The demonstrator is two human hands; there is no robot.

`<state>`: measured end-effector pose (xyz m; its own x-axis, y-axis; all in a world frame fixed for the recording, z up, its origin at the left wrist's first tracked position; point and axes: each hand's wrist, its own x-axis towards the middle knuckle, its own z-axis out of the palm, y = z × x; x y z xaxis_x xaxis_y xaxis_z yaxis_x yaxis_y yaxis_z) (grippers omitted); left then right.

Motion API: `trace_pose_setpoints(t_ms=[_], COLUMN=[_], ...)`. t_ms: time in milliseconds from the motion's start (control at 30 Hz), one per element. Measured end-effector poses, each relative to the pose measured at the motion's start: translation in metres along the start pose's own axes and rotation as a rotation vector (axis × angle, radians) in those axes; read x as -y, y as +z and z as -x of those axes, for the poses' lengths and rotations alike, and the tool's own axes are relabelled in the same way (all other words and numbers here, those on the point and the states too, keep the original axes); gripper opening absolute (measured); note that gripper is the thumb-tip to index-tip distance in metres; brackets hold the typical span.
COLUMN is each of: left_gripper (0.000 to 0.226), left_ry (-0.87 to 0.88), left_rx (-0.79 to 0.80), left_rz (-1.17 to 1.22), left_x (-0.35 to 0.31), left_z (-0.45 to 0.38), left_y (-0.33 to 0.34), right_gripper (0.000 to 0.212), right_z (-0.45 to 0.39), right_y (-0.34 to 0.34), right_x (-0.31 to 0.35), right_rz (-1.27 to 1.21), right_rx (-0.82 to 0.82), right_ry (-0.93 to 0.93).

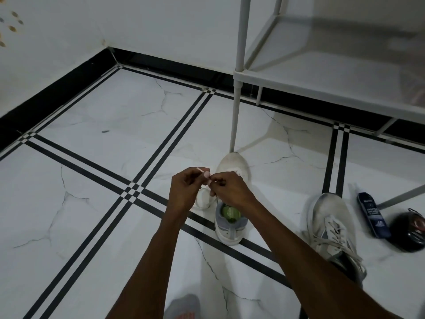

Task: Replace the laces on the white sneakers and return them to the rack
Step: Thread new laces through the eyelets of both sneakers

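Sneaker (pixel 231 217) stands upright on the floor (pixel 92 180), toe touching the foot of the rack (pixel 236 100) leg, heel toward the person. Its upper is white with a grey collar, a green insole label shows through the opening, and no lace is seen in its eyelets. Both hands work directly above its tongue area. The left hand (pixel 184 192) pinches a pale lace (pixel 205 174) tip between thumb and finger; the right hand (pixel 230 191) pinches the same lace just beside it. Holding the tip this close is judged to steady it for threading an eyelet. More lace appears to loop below the hands, left of the sneaker. A second sneaker (pixel 333 226), laced and greyer, lies well to the right of the first. Beyond it, under the rack, lie a dark bottle (pixel 372 217) and a round black object (pixel 408 231).
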<state>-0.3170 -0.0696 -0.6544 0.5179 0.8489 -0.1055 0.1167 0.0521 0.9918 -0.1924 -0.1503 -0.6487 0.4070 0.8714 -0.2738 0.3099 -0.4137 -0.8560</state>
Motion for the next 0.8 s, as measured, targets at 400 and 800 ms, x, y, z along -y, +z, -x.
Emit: trace_pose_setpoints(t_ms=[400,800], left_gripper=[0.011,0.012], left_ry=[0.065,0.201], left_rx=[0.085,0.17], left_rz=[-0.306,-0.512], left_x=[0.006,0.029], left_z=[-0.003,0.002], left_y=[0.023,0.039], right_gripper=[0.036,0.017], right_z=[0.029,0.029], right_y=[-0.045,-0.027], right_x=[-0.048,-0.055], right_rz=[0.237,0.351], right_rx=[-0.216,-0.285], right_ry=[0.093,-0.046])
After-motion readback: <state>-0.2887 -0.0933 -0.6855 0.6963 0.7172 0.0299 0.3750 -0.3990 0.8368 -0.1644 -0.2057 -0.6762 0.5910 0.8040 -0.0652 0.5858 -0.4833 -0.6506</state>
